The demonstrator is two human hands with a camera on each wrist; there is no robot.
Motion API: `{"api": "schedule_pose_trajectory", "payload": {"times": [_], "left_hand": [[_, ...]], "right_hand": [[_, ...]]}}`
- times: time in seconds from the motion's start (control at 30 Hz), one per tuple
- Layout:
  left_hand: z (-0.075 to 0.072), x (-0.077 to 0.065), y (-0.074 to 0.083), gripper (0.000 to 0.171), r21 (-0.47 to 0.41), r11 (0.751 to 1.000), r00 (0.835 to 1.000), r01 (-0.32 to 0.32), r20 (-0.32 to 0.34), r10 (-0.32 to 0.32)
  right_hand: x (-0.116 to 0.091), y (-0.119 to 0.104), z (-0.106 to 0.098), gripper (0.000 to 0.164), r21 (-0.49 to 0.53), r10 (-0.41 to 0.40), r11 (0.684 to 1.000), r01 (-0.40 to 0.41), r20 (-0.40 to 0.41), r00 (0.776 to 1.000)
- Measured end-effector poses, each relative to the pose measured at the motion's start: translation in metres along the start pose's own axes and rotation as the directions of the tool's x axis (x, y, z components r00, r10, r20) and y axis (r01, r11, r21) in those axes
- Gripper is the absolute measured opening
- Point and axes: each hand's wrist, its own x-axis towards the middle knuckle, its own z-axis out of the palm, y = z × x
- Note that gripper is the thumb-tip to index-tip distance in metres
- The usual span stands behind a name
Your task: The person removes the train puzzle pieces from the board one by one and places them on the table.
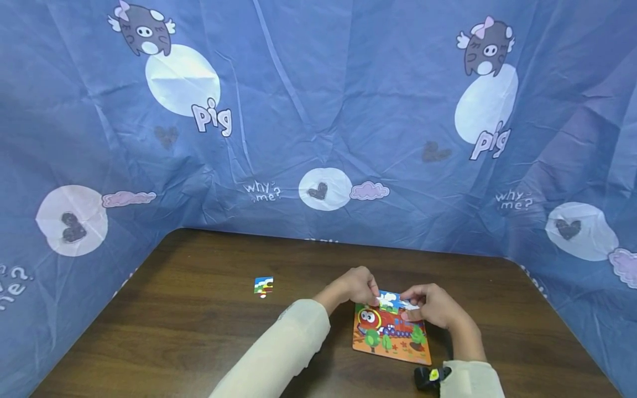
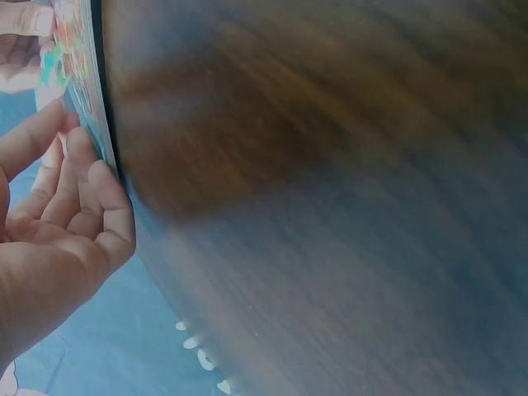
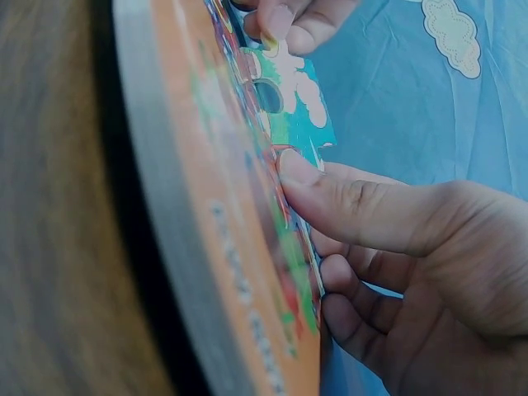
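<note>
A jigsaw board (image 1: 393, 345) with a red cartoon train lies on the table, right of centre. Over its far part is a puzzle piece (image 1: 389, 302) with blue sky and white cloud. My left hand (image 1: 355, 284) pinches this piece at its left edge; in the right wrist view the piece (image 3: 309, 95) stands tilted up, with a round notch. My right hand (image 1: 433, 305) pinches a second, whitish-blue piece (image 1: 409, 305) between thumb and fingers, right beside the first. Most of that second piece is hidden by the fingers.
A loose puzzle piece (image 1: 264, 284) lies on the brown wooden table (image 1: 199, 326), left of the hands. Near the right sleeve sits a black wrist device (image 1: 429, 378). A blue printed curtain (image 1: 318, 127) hangs behind the table's far edge.
</note>
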Motion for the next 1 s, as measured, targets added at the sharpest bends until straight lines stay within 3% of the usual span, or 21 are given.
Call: {"api": "schedule_pose_trajectory", "payload": {"times": [0.4,0.77,1.0], "left_hand": [[-0.006,-0.004,-0.011,0.011,-0.049,0.995,0.996,-0.085,0.014,0.085],[-0.027,-0.016,-0.031,0.004,-0.183,0.978,0.995,-0.099,0.014,0.103],[-0.042,-0.024,-0.047,0.003,-0.160,0.980,0.993,-0.115,0.005,0.117]], "right_hand": [[0.000,0.001,0.000,0.037,0.017,-0.033,0.999,0.032,0.018,0.999],[0.002,0.001,0.001,0.040,0.018,-0.032,0.999,0.032,0.024,0.999],[0.001,0.004,0.001,0.040,0.024,0.001,1.000,-0.002,0.017,1.000]]}}
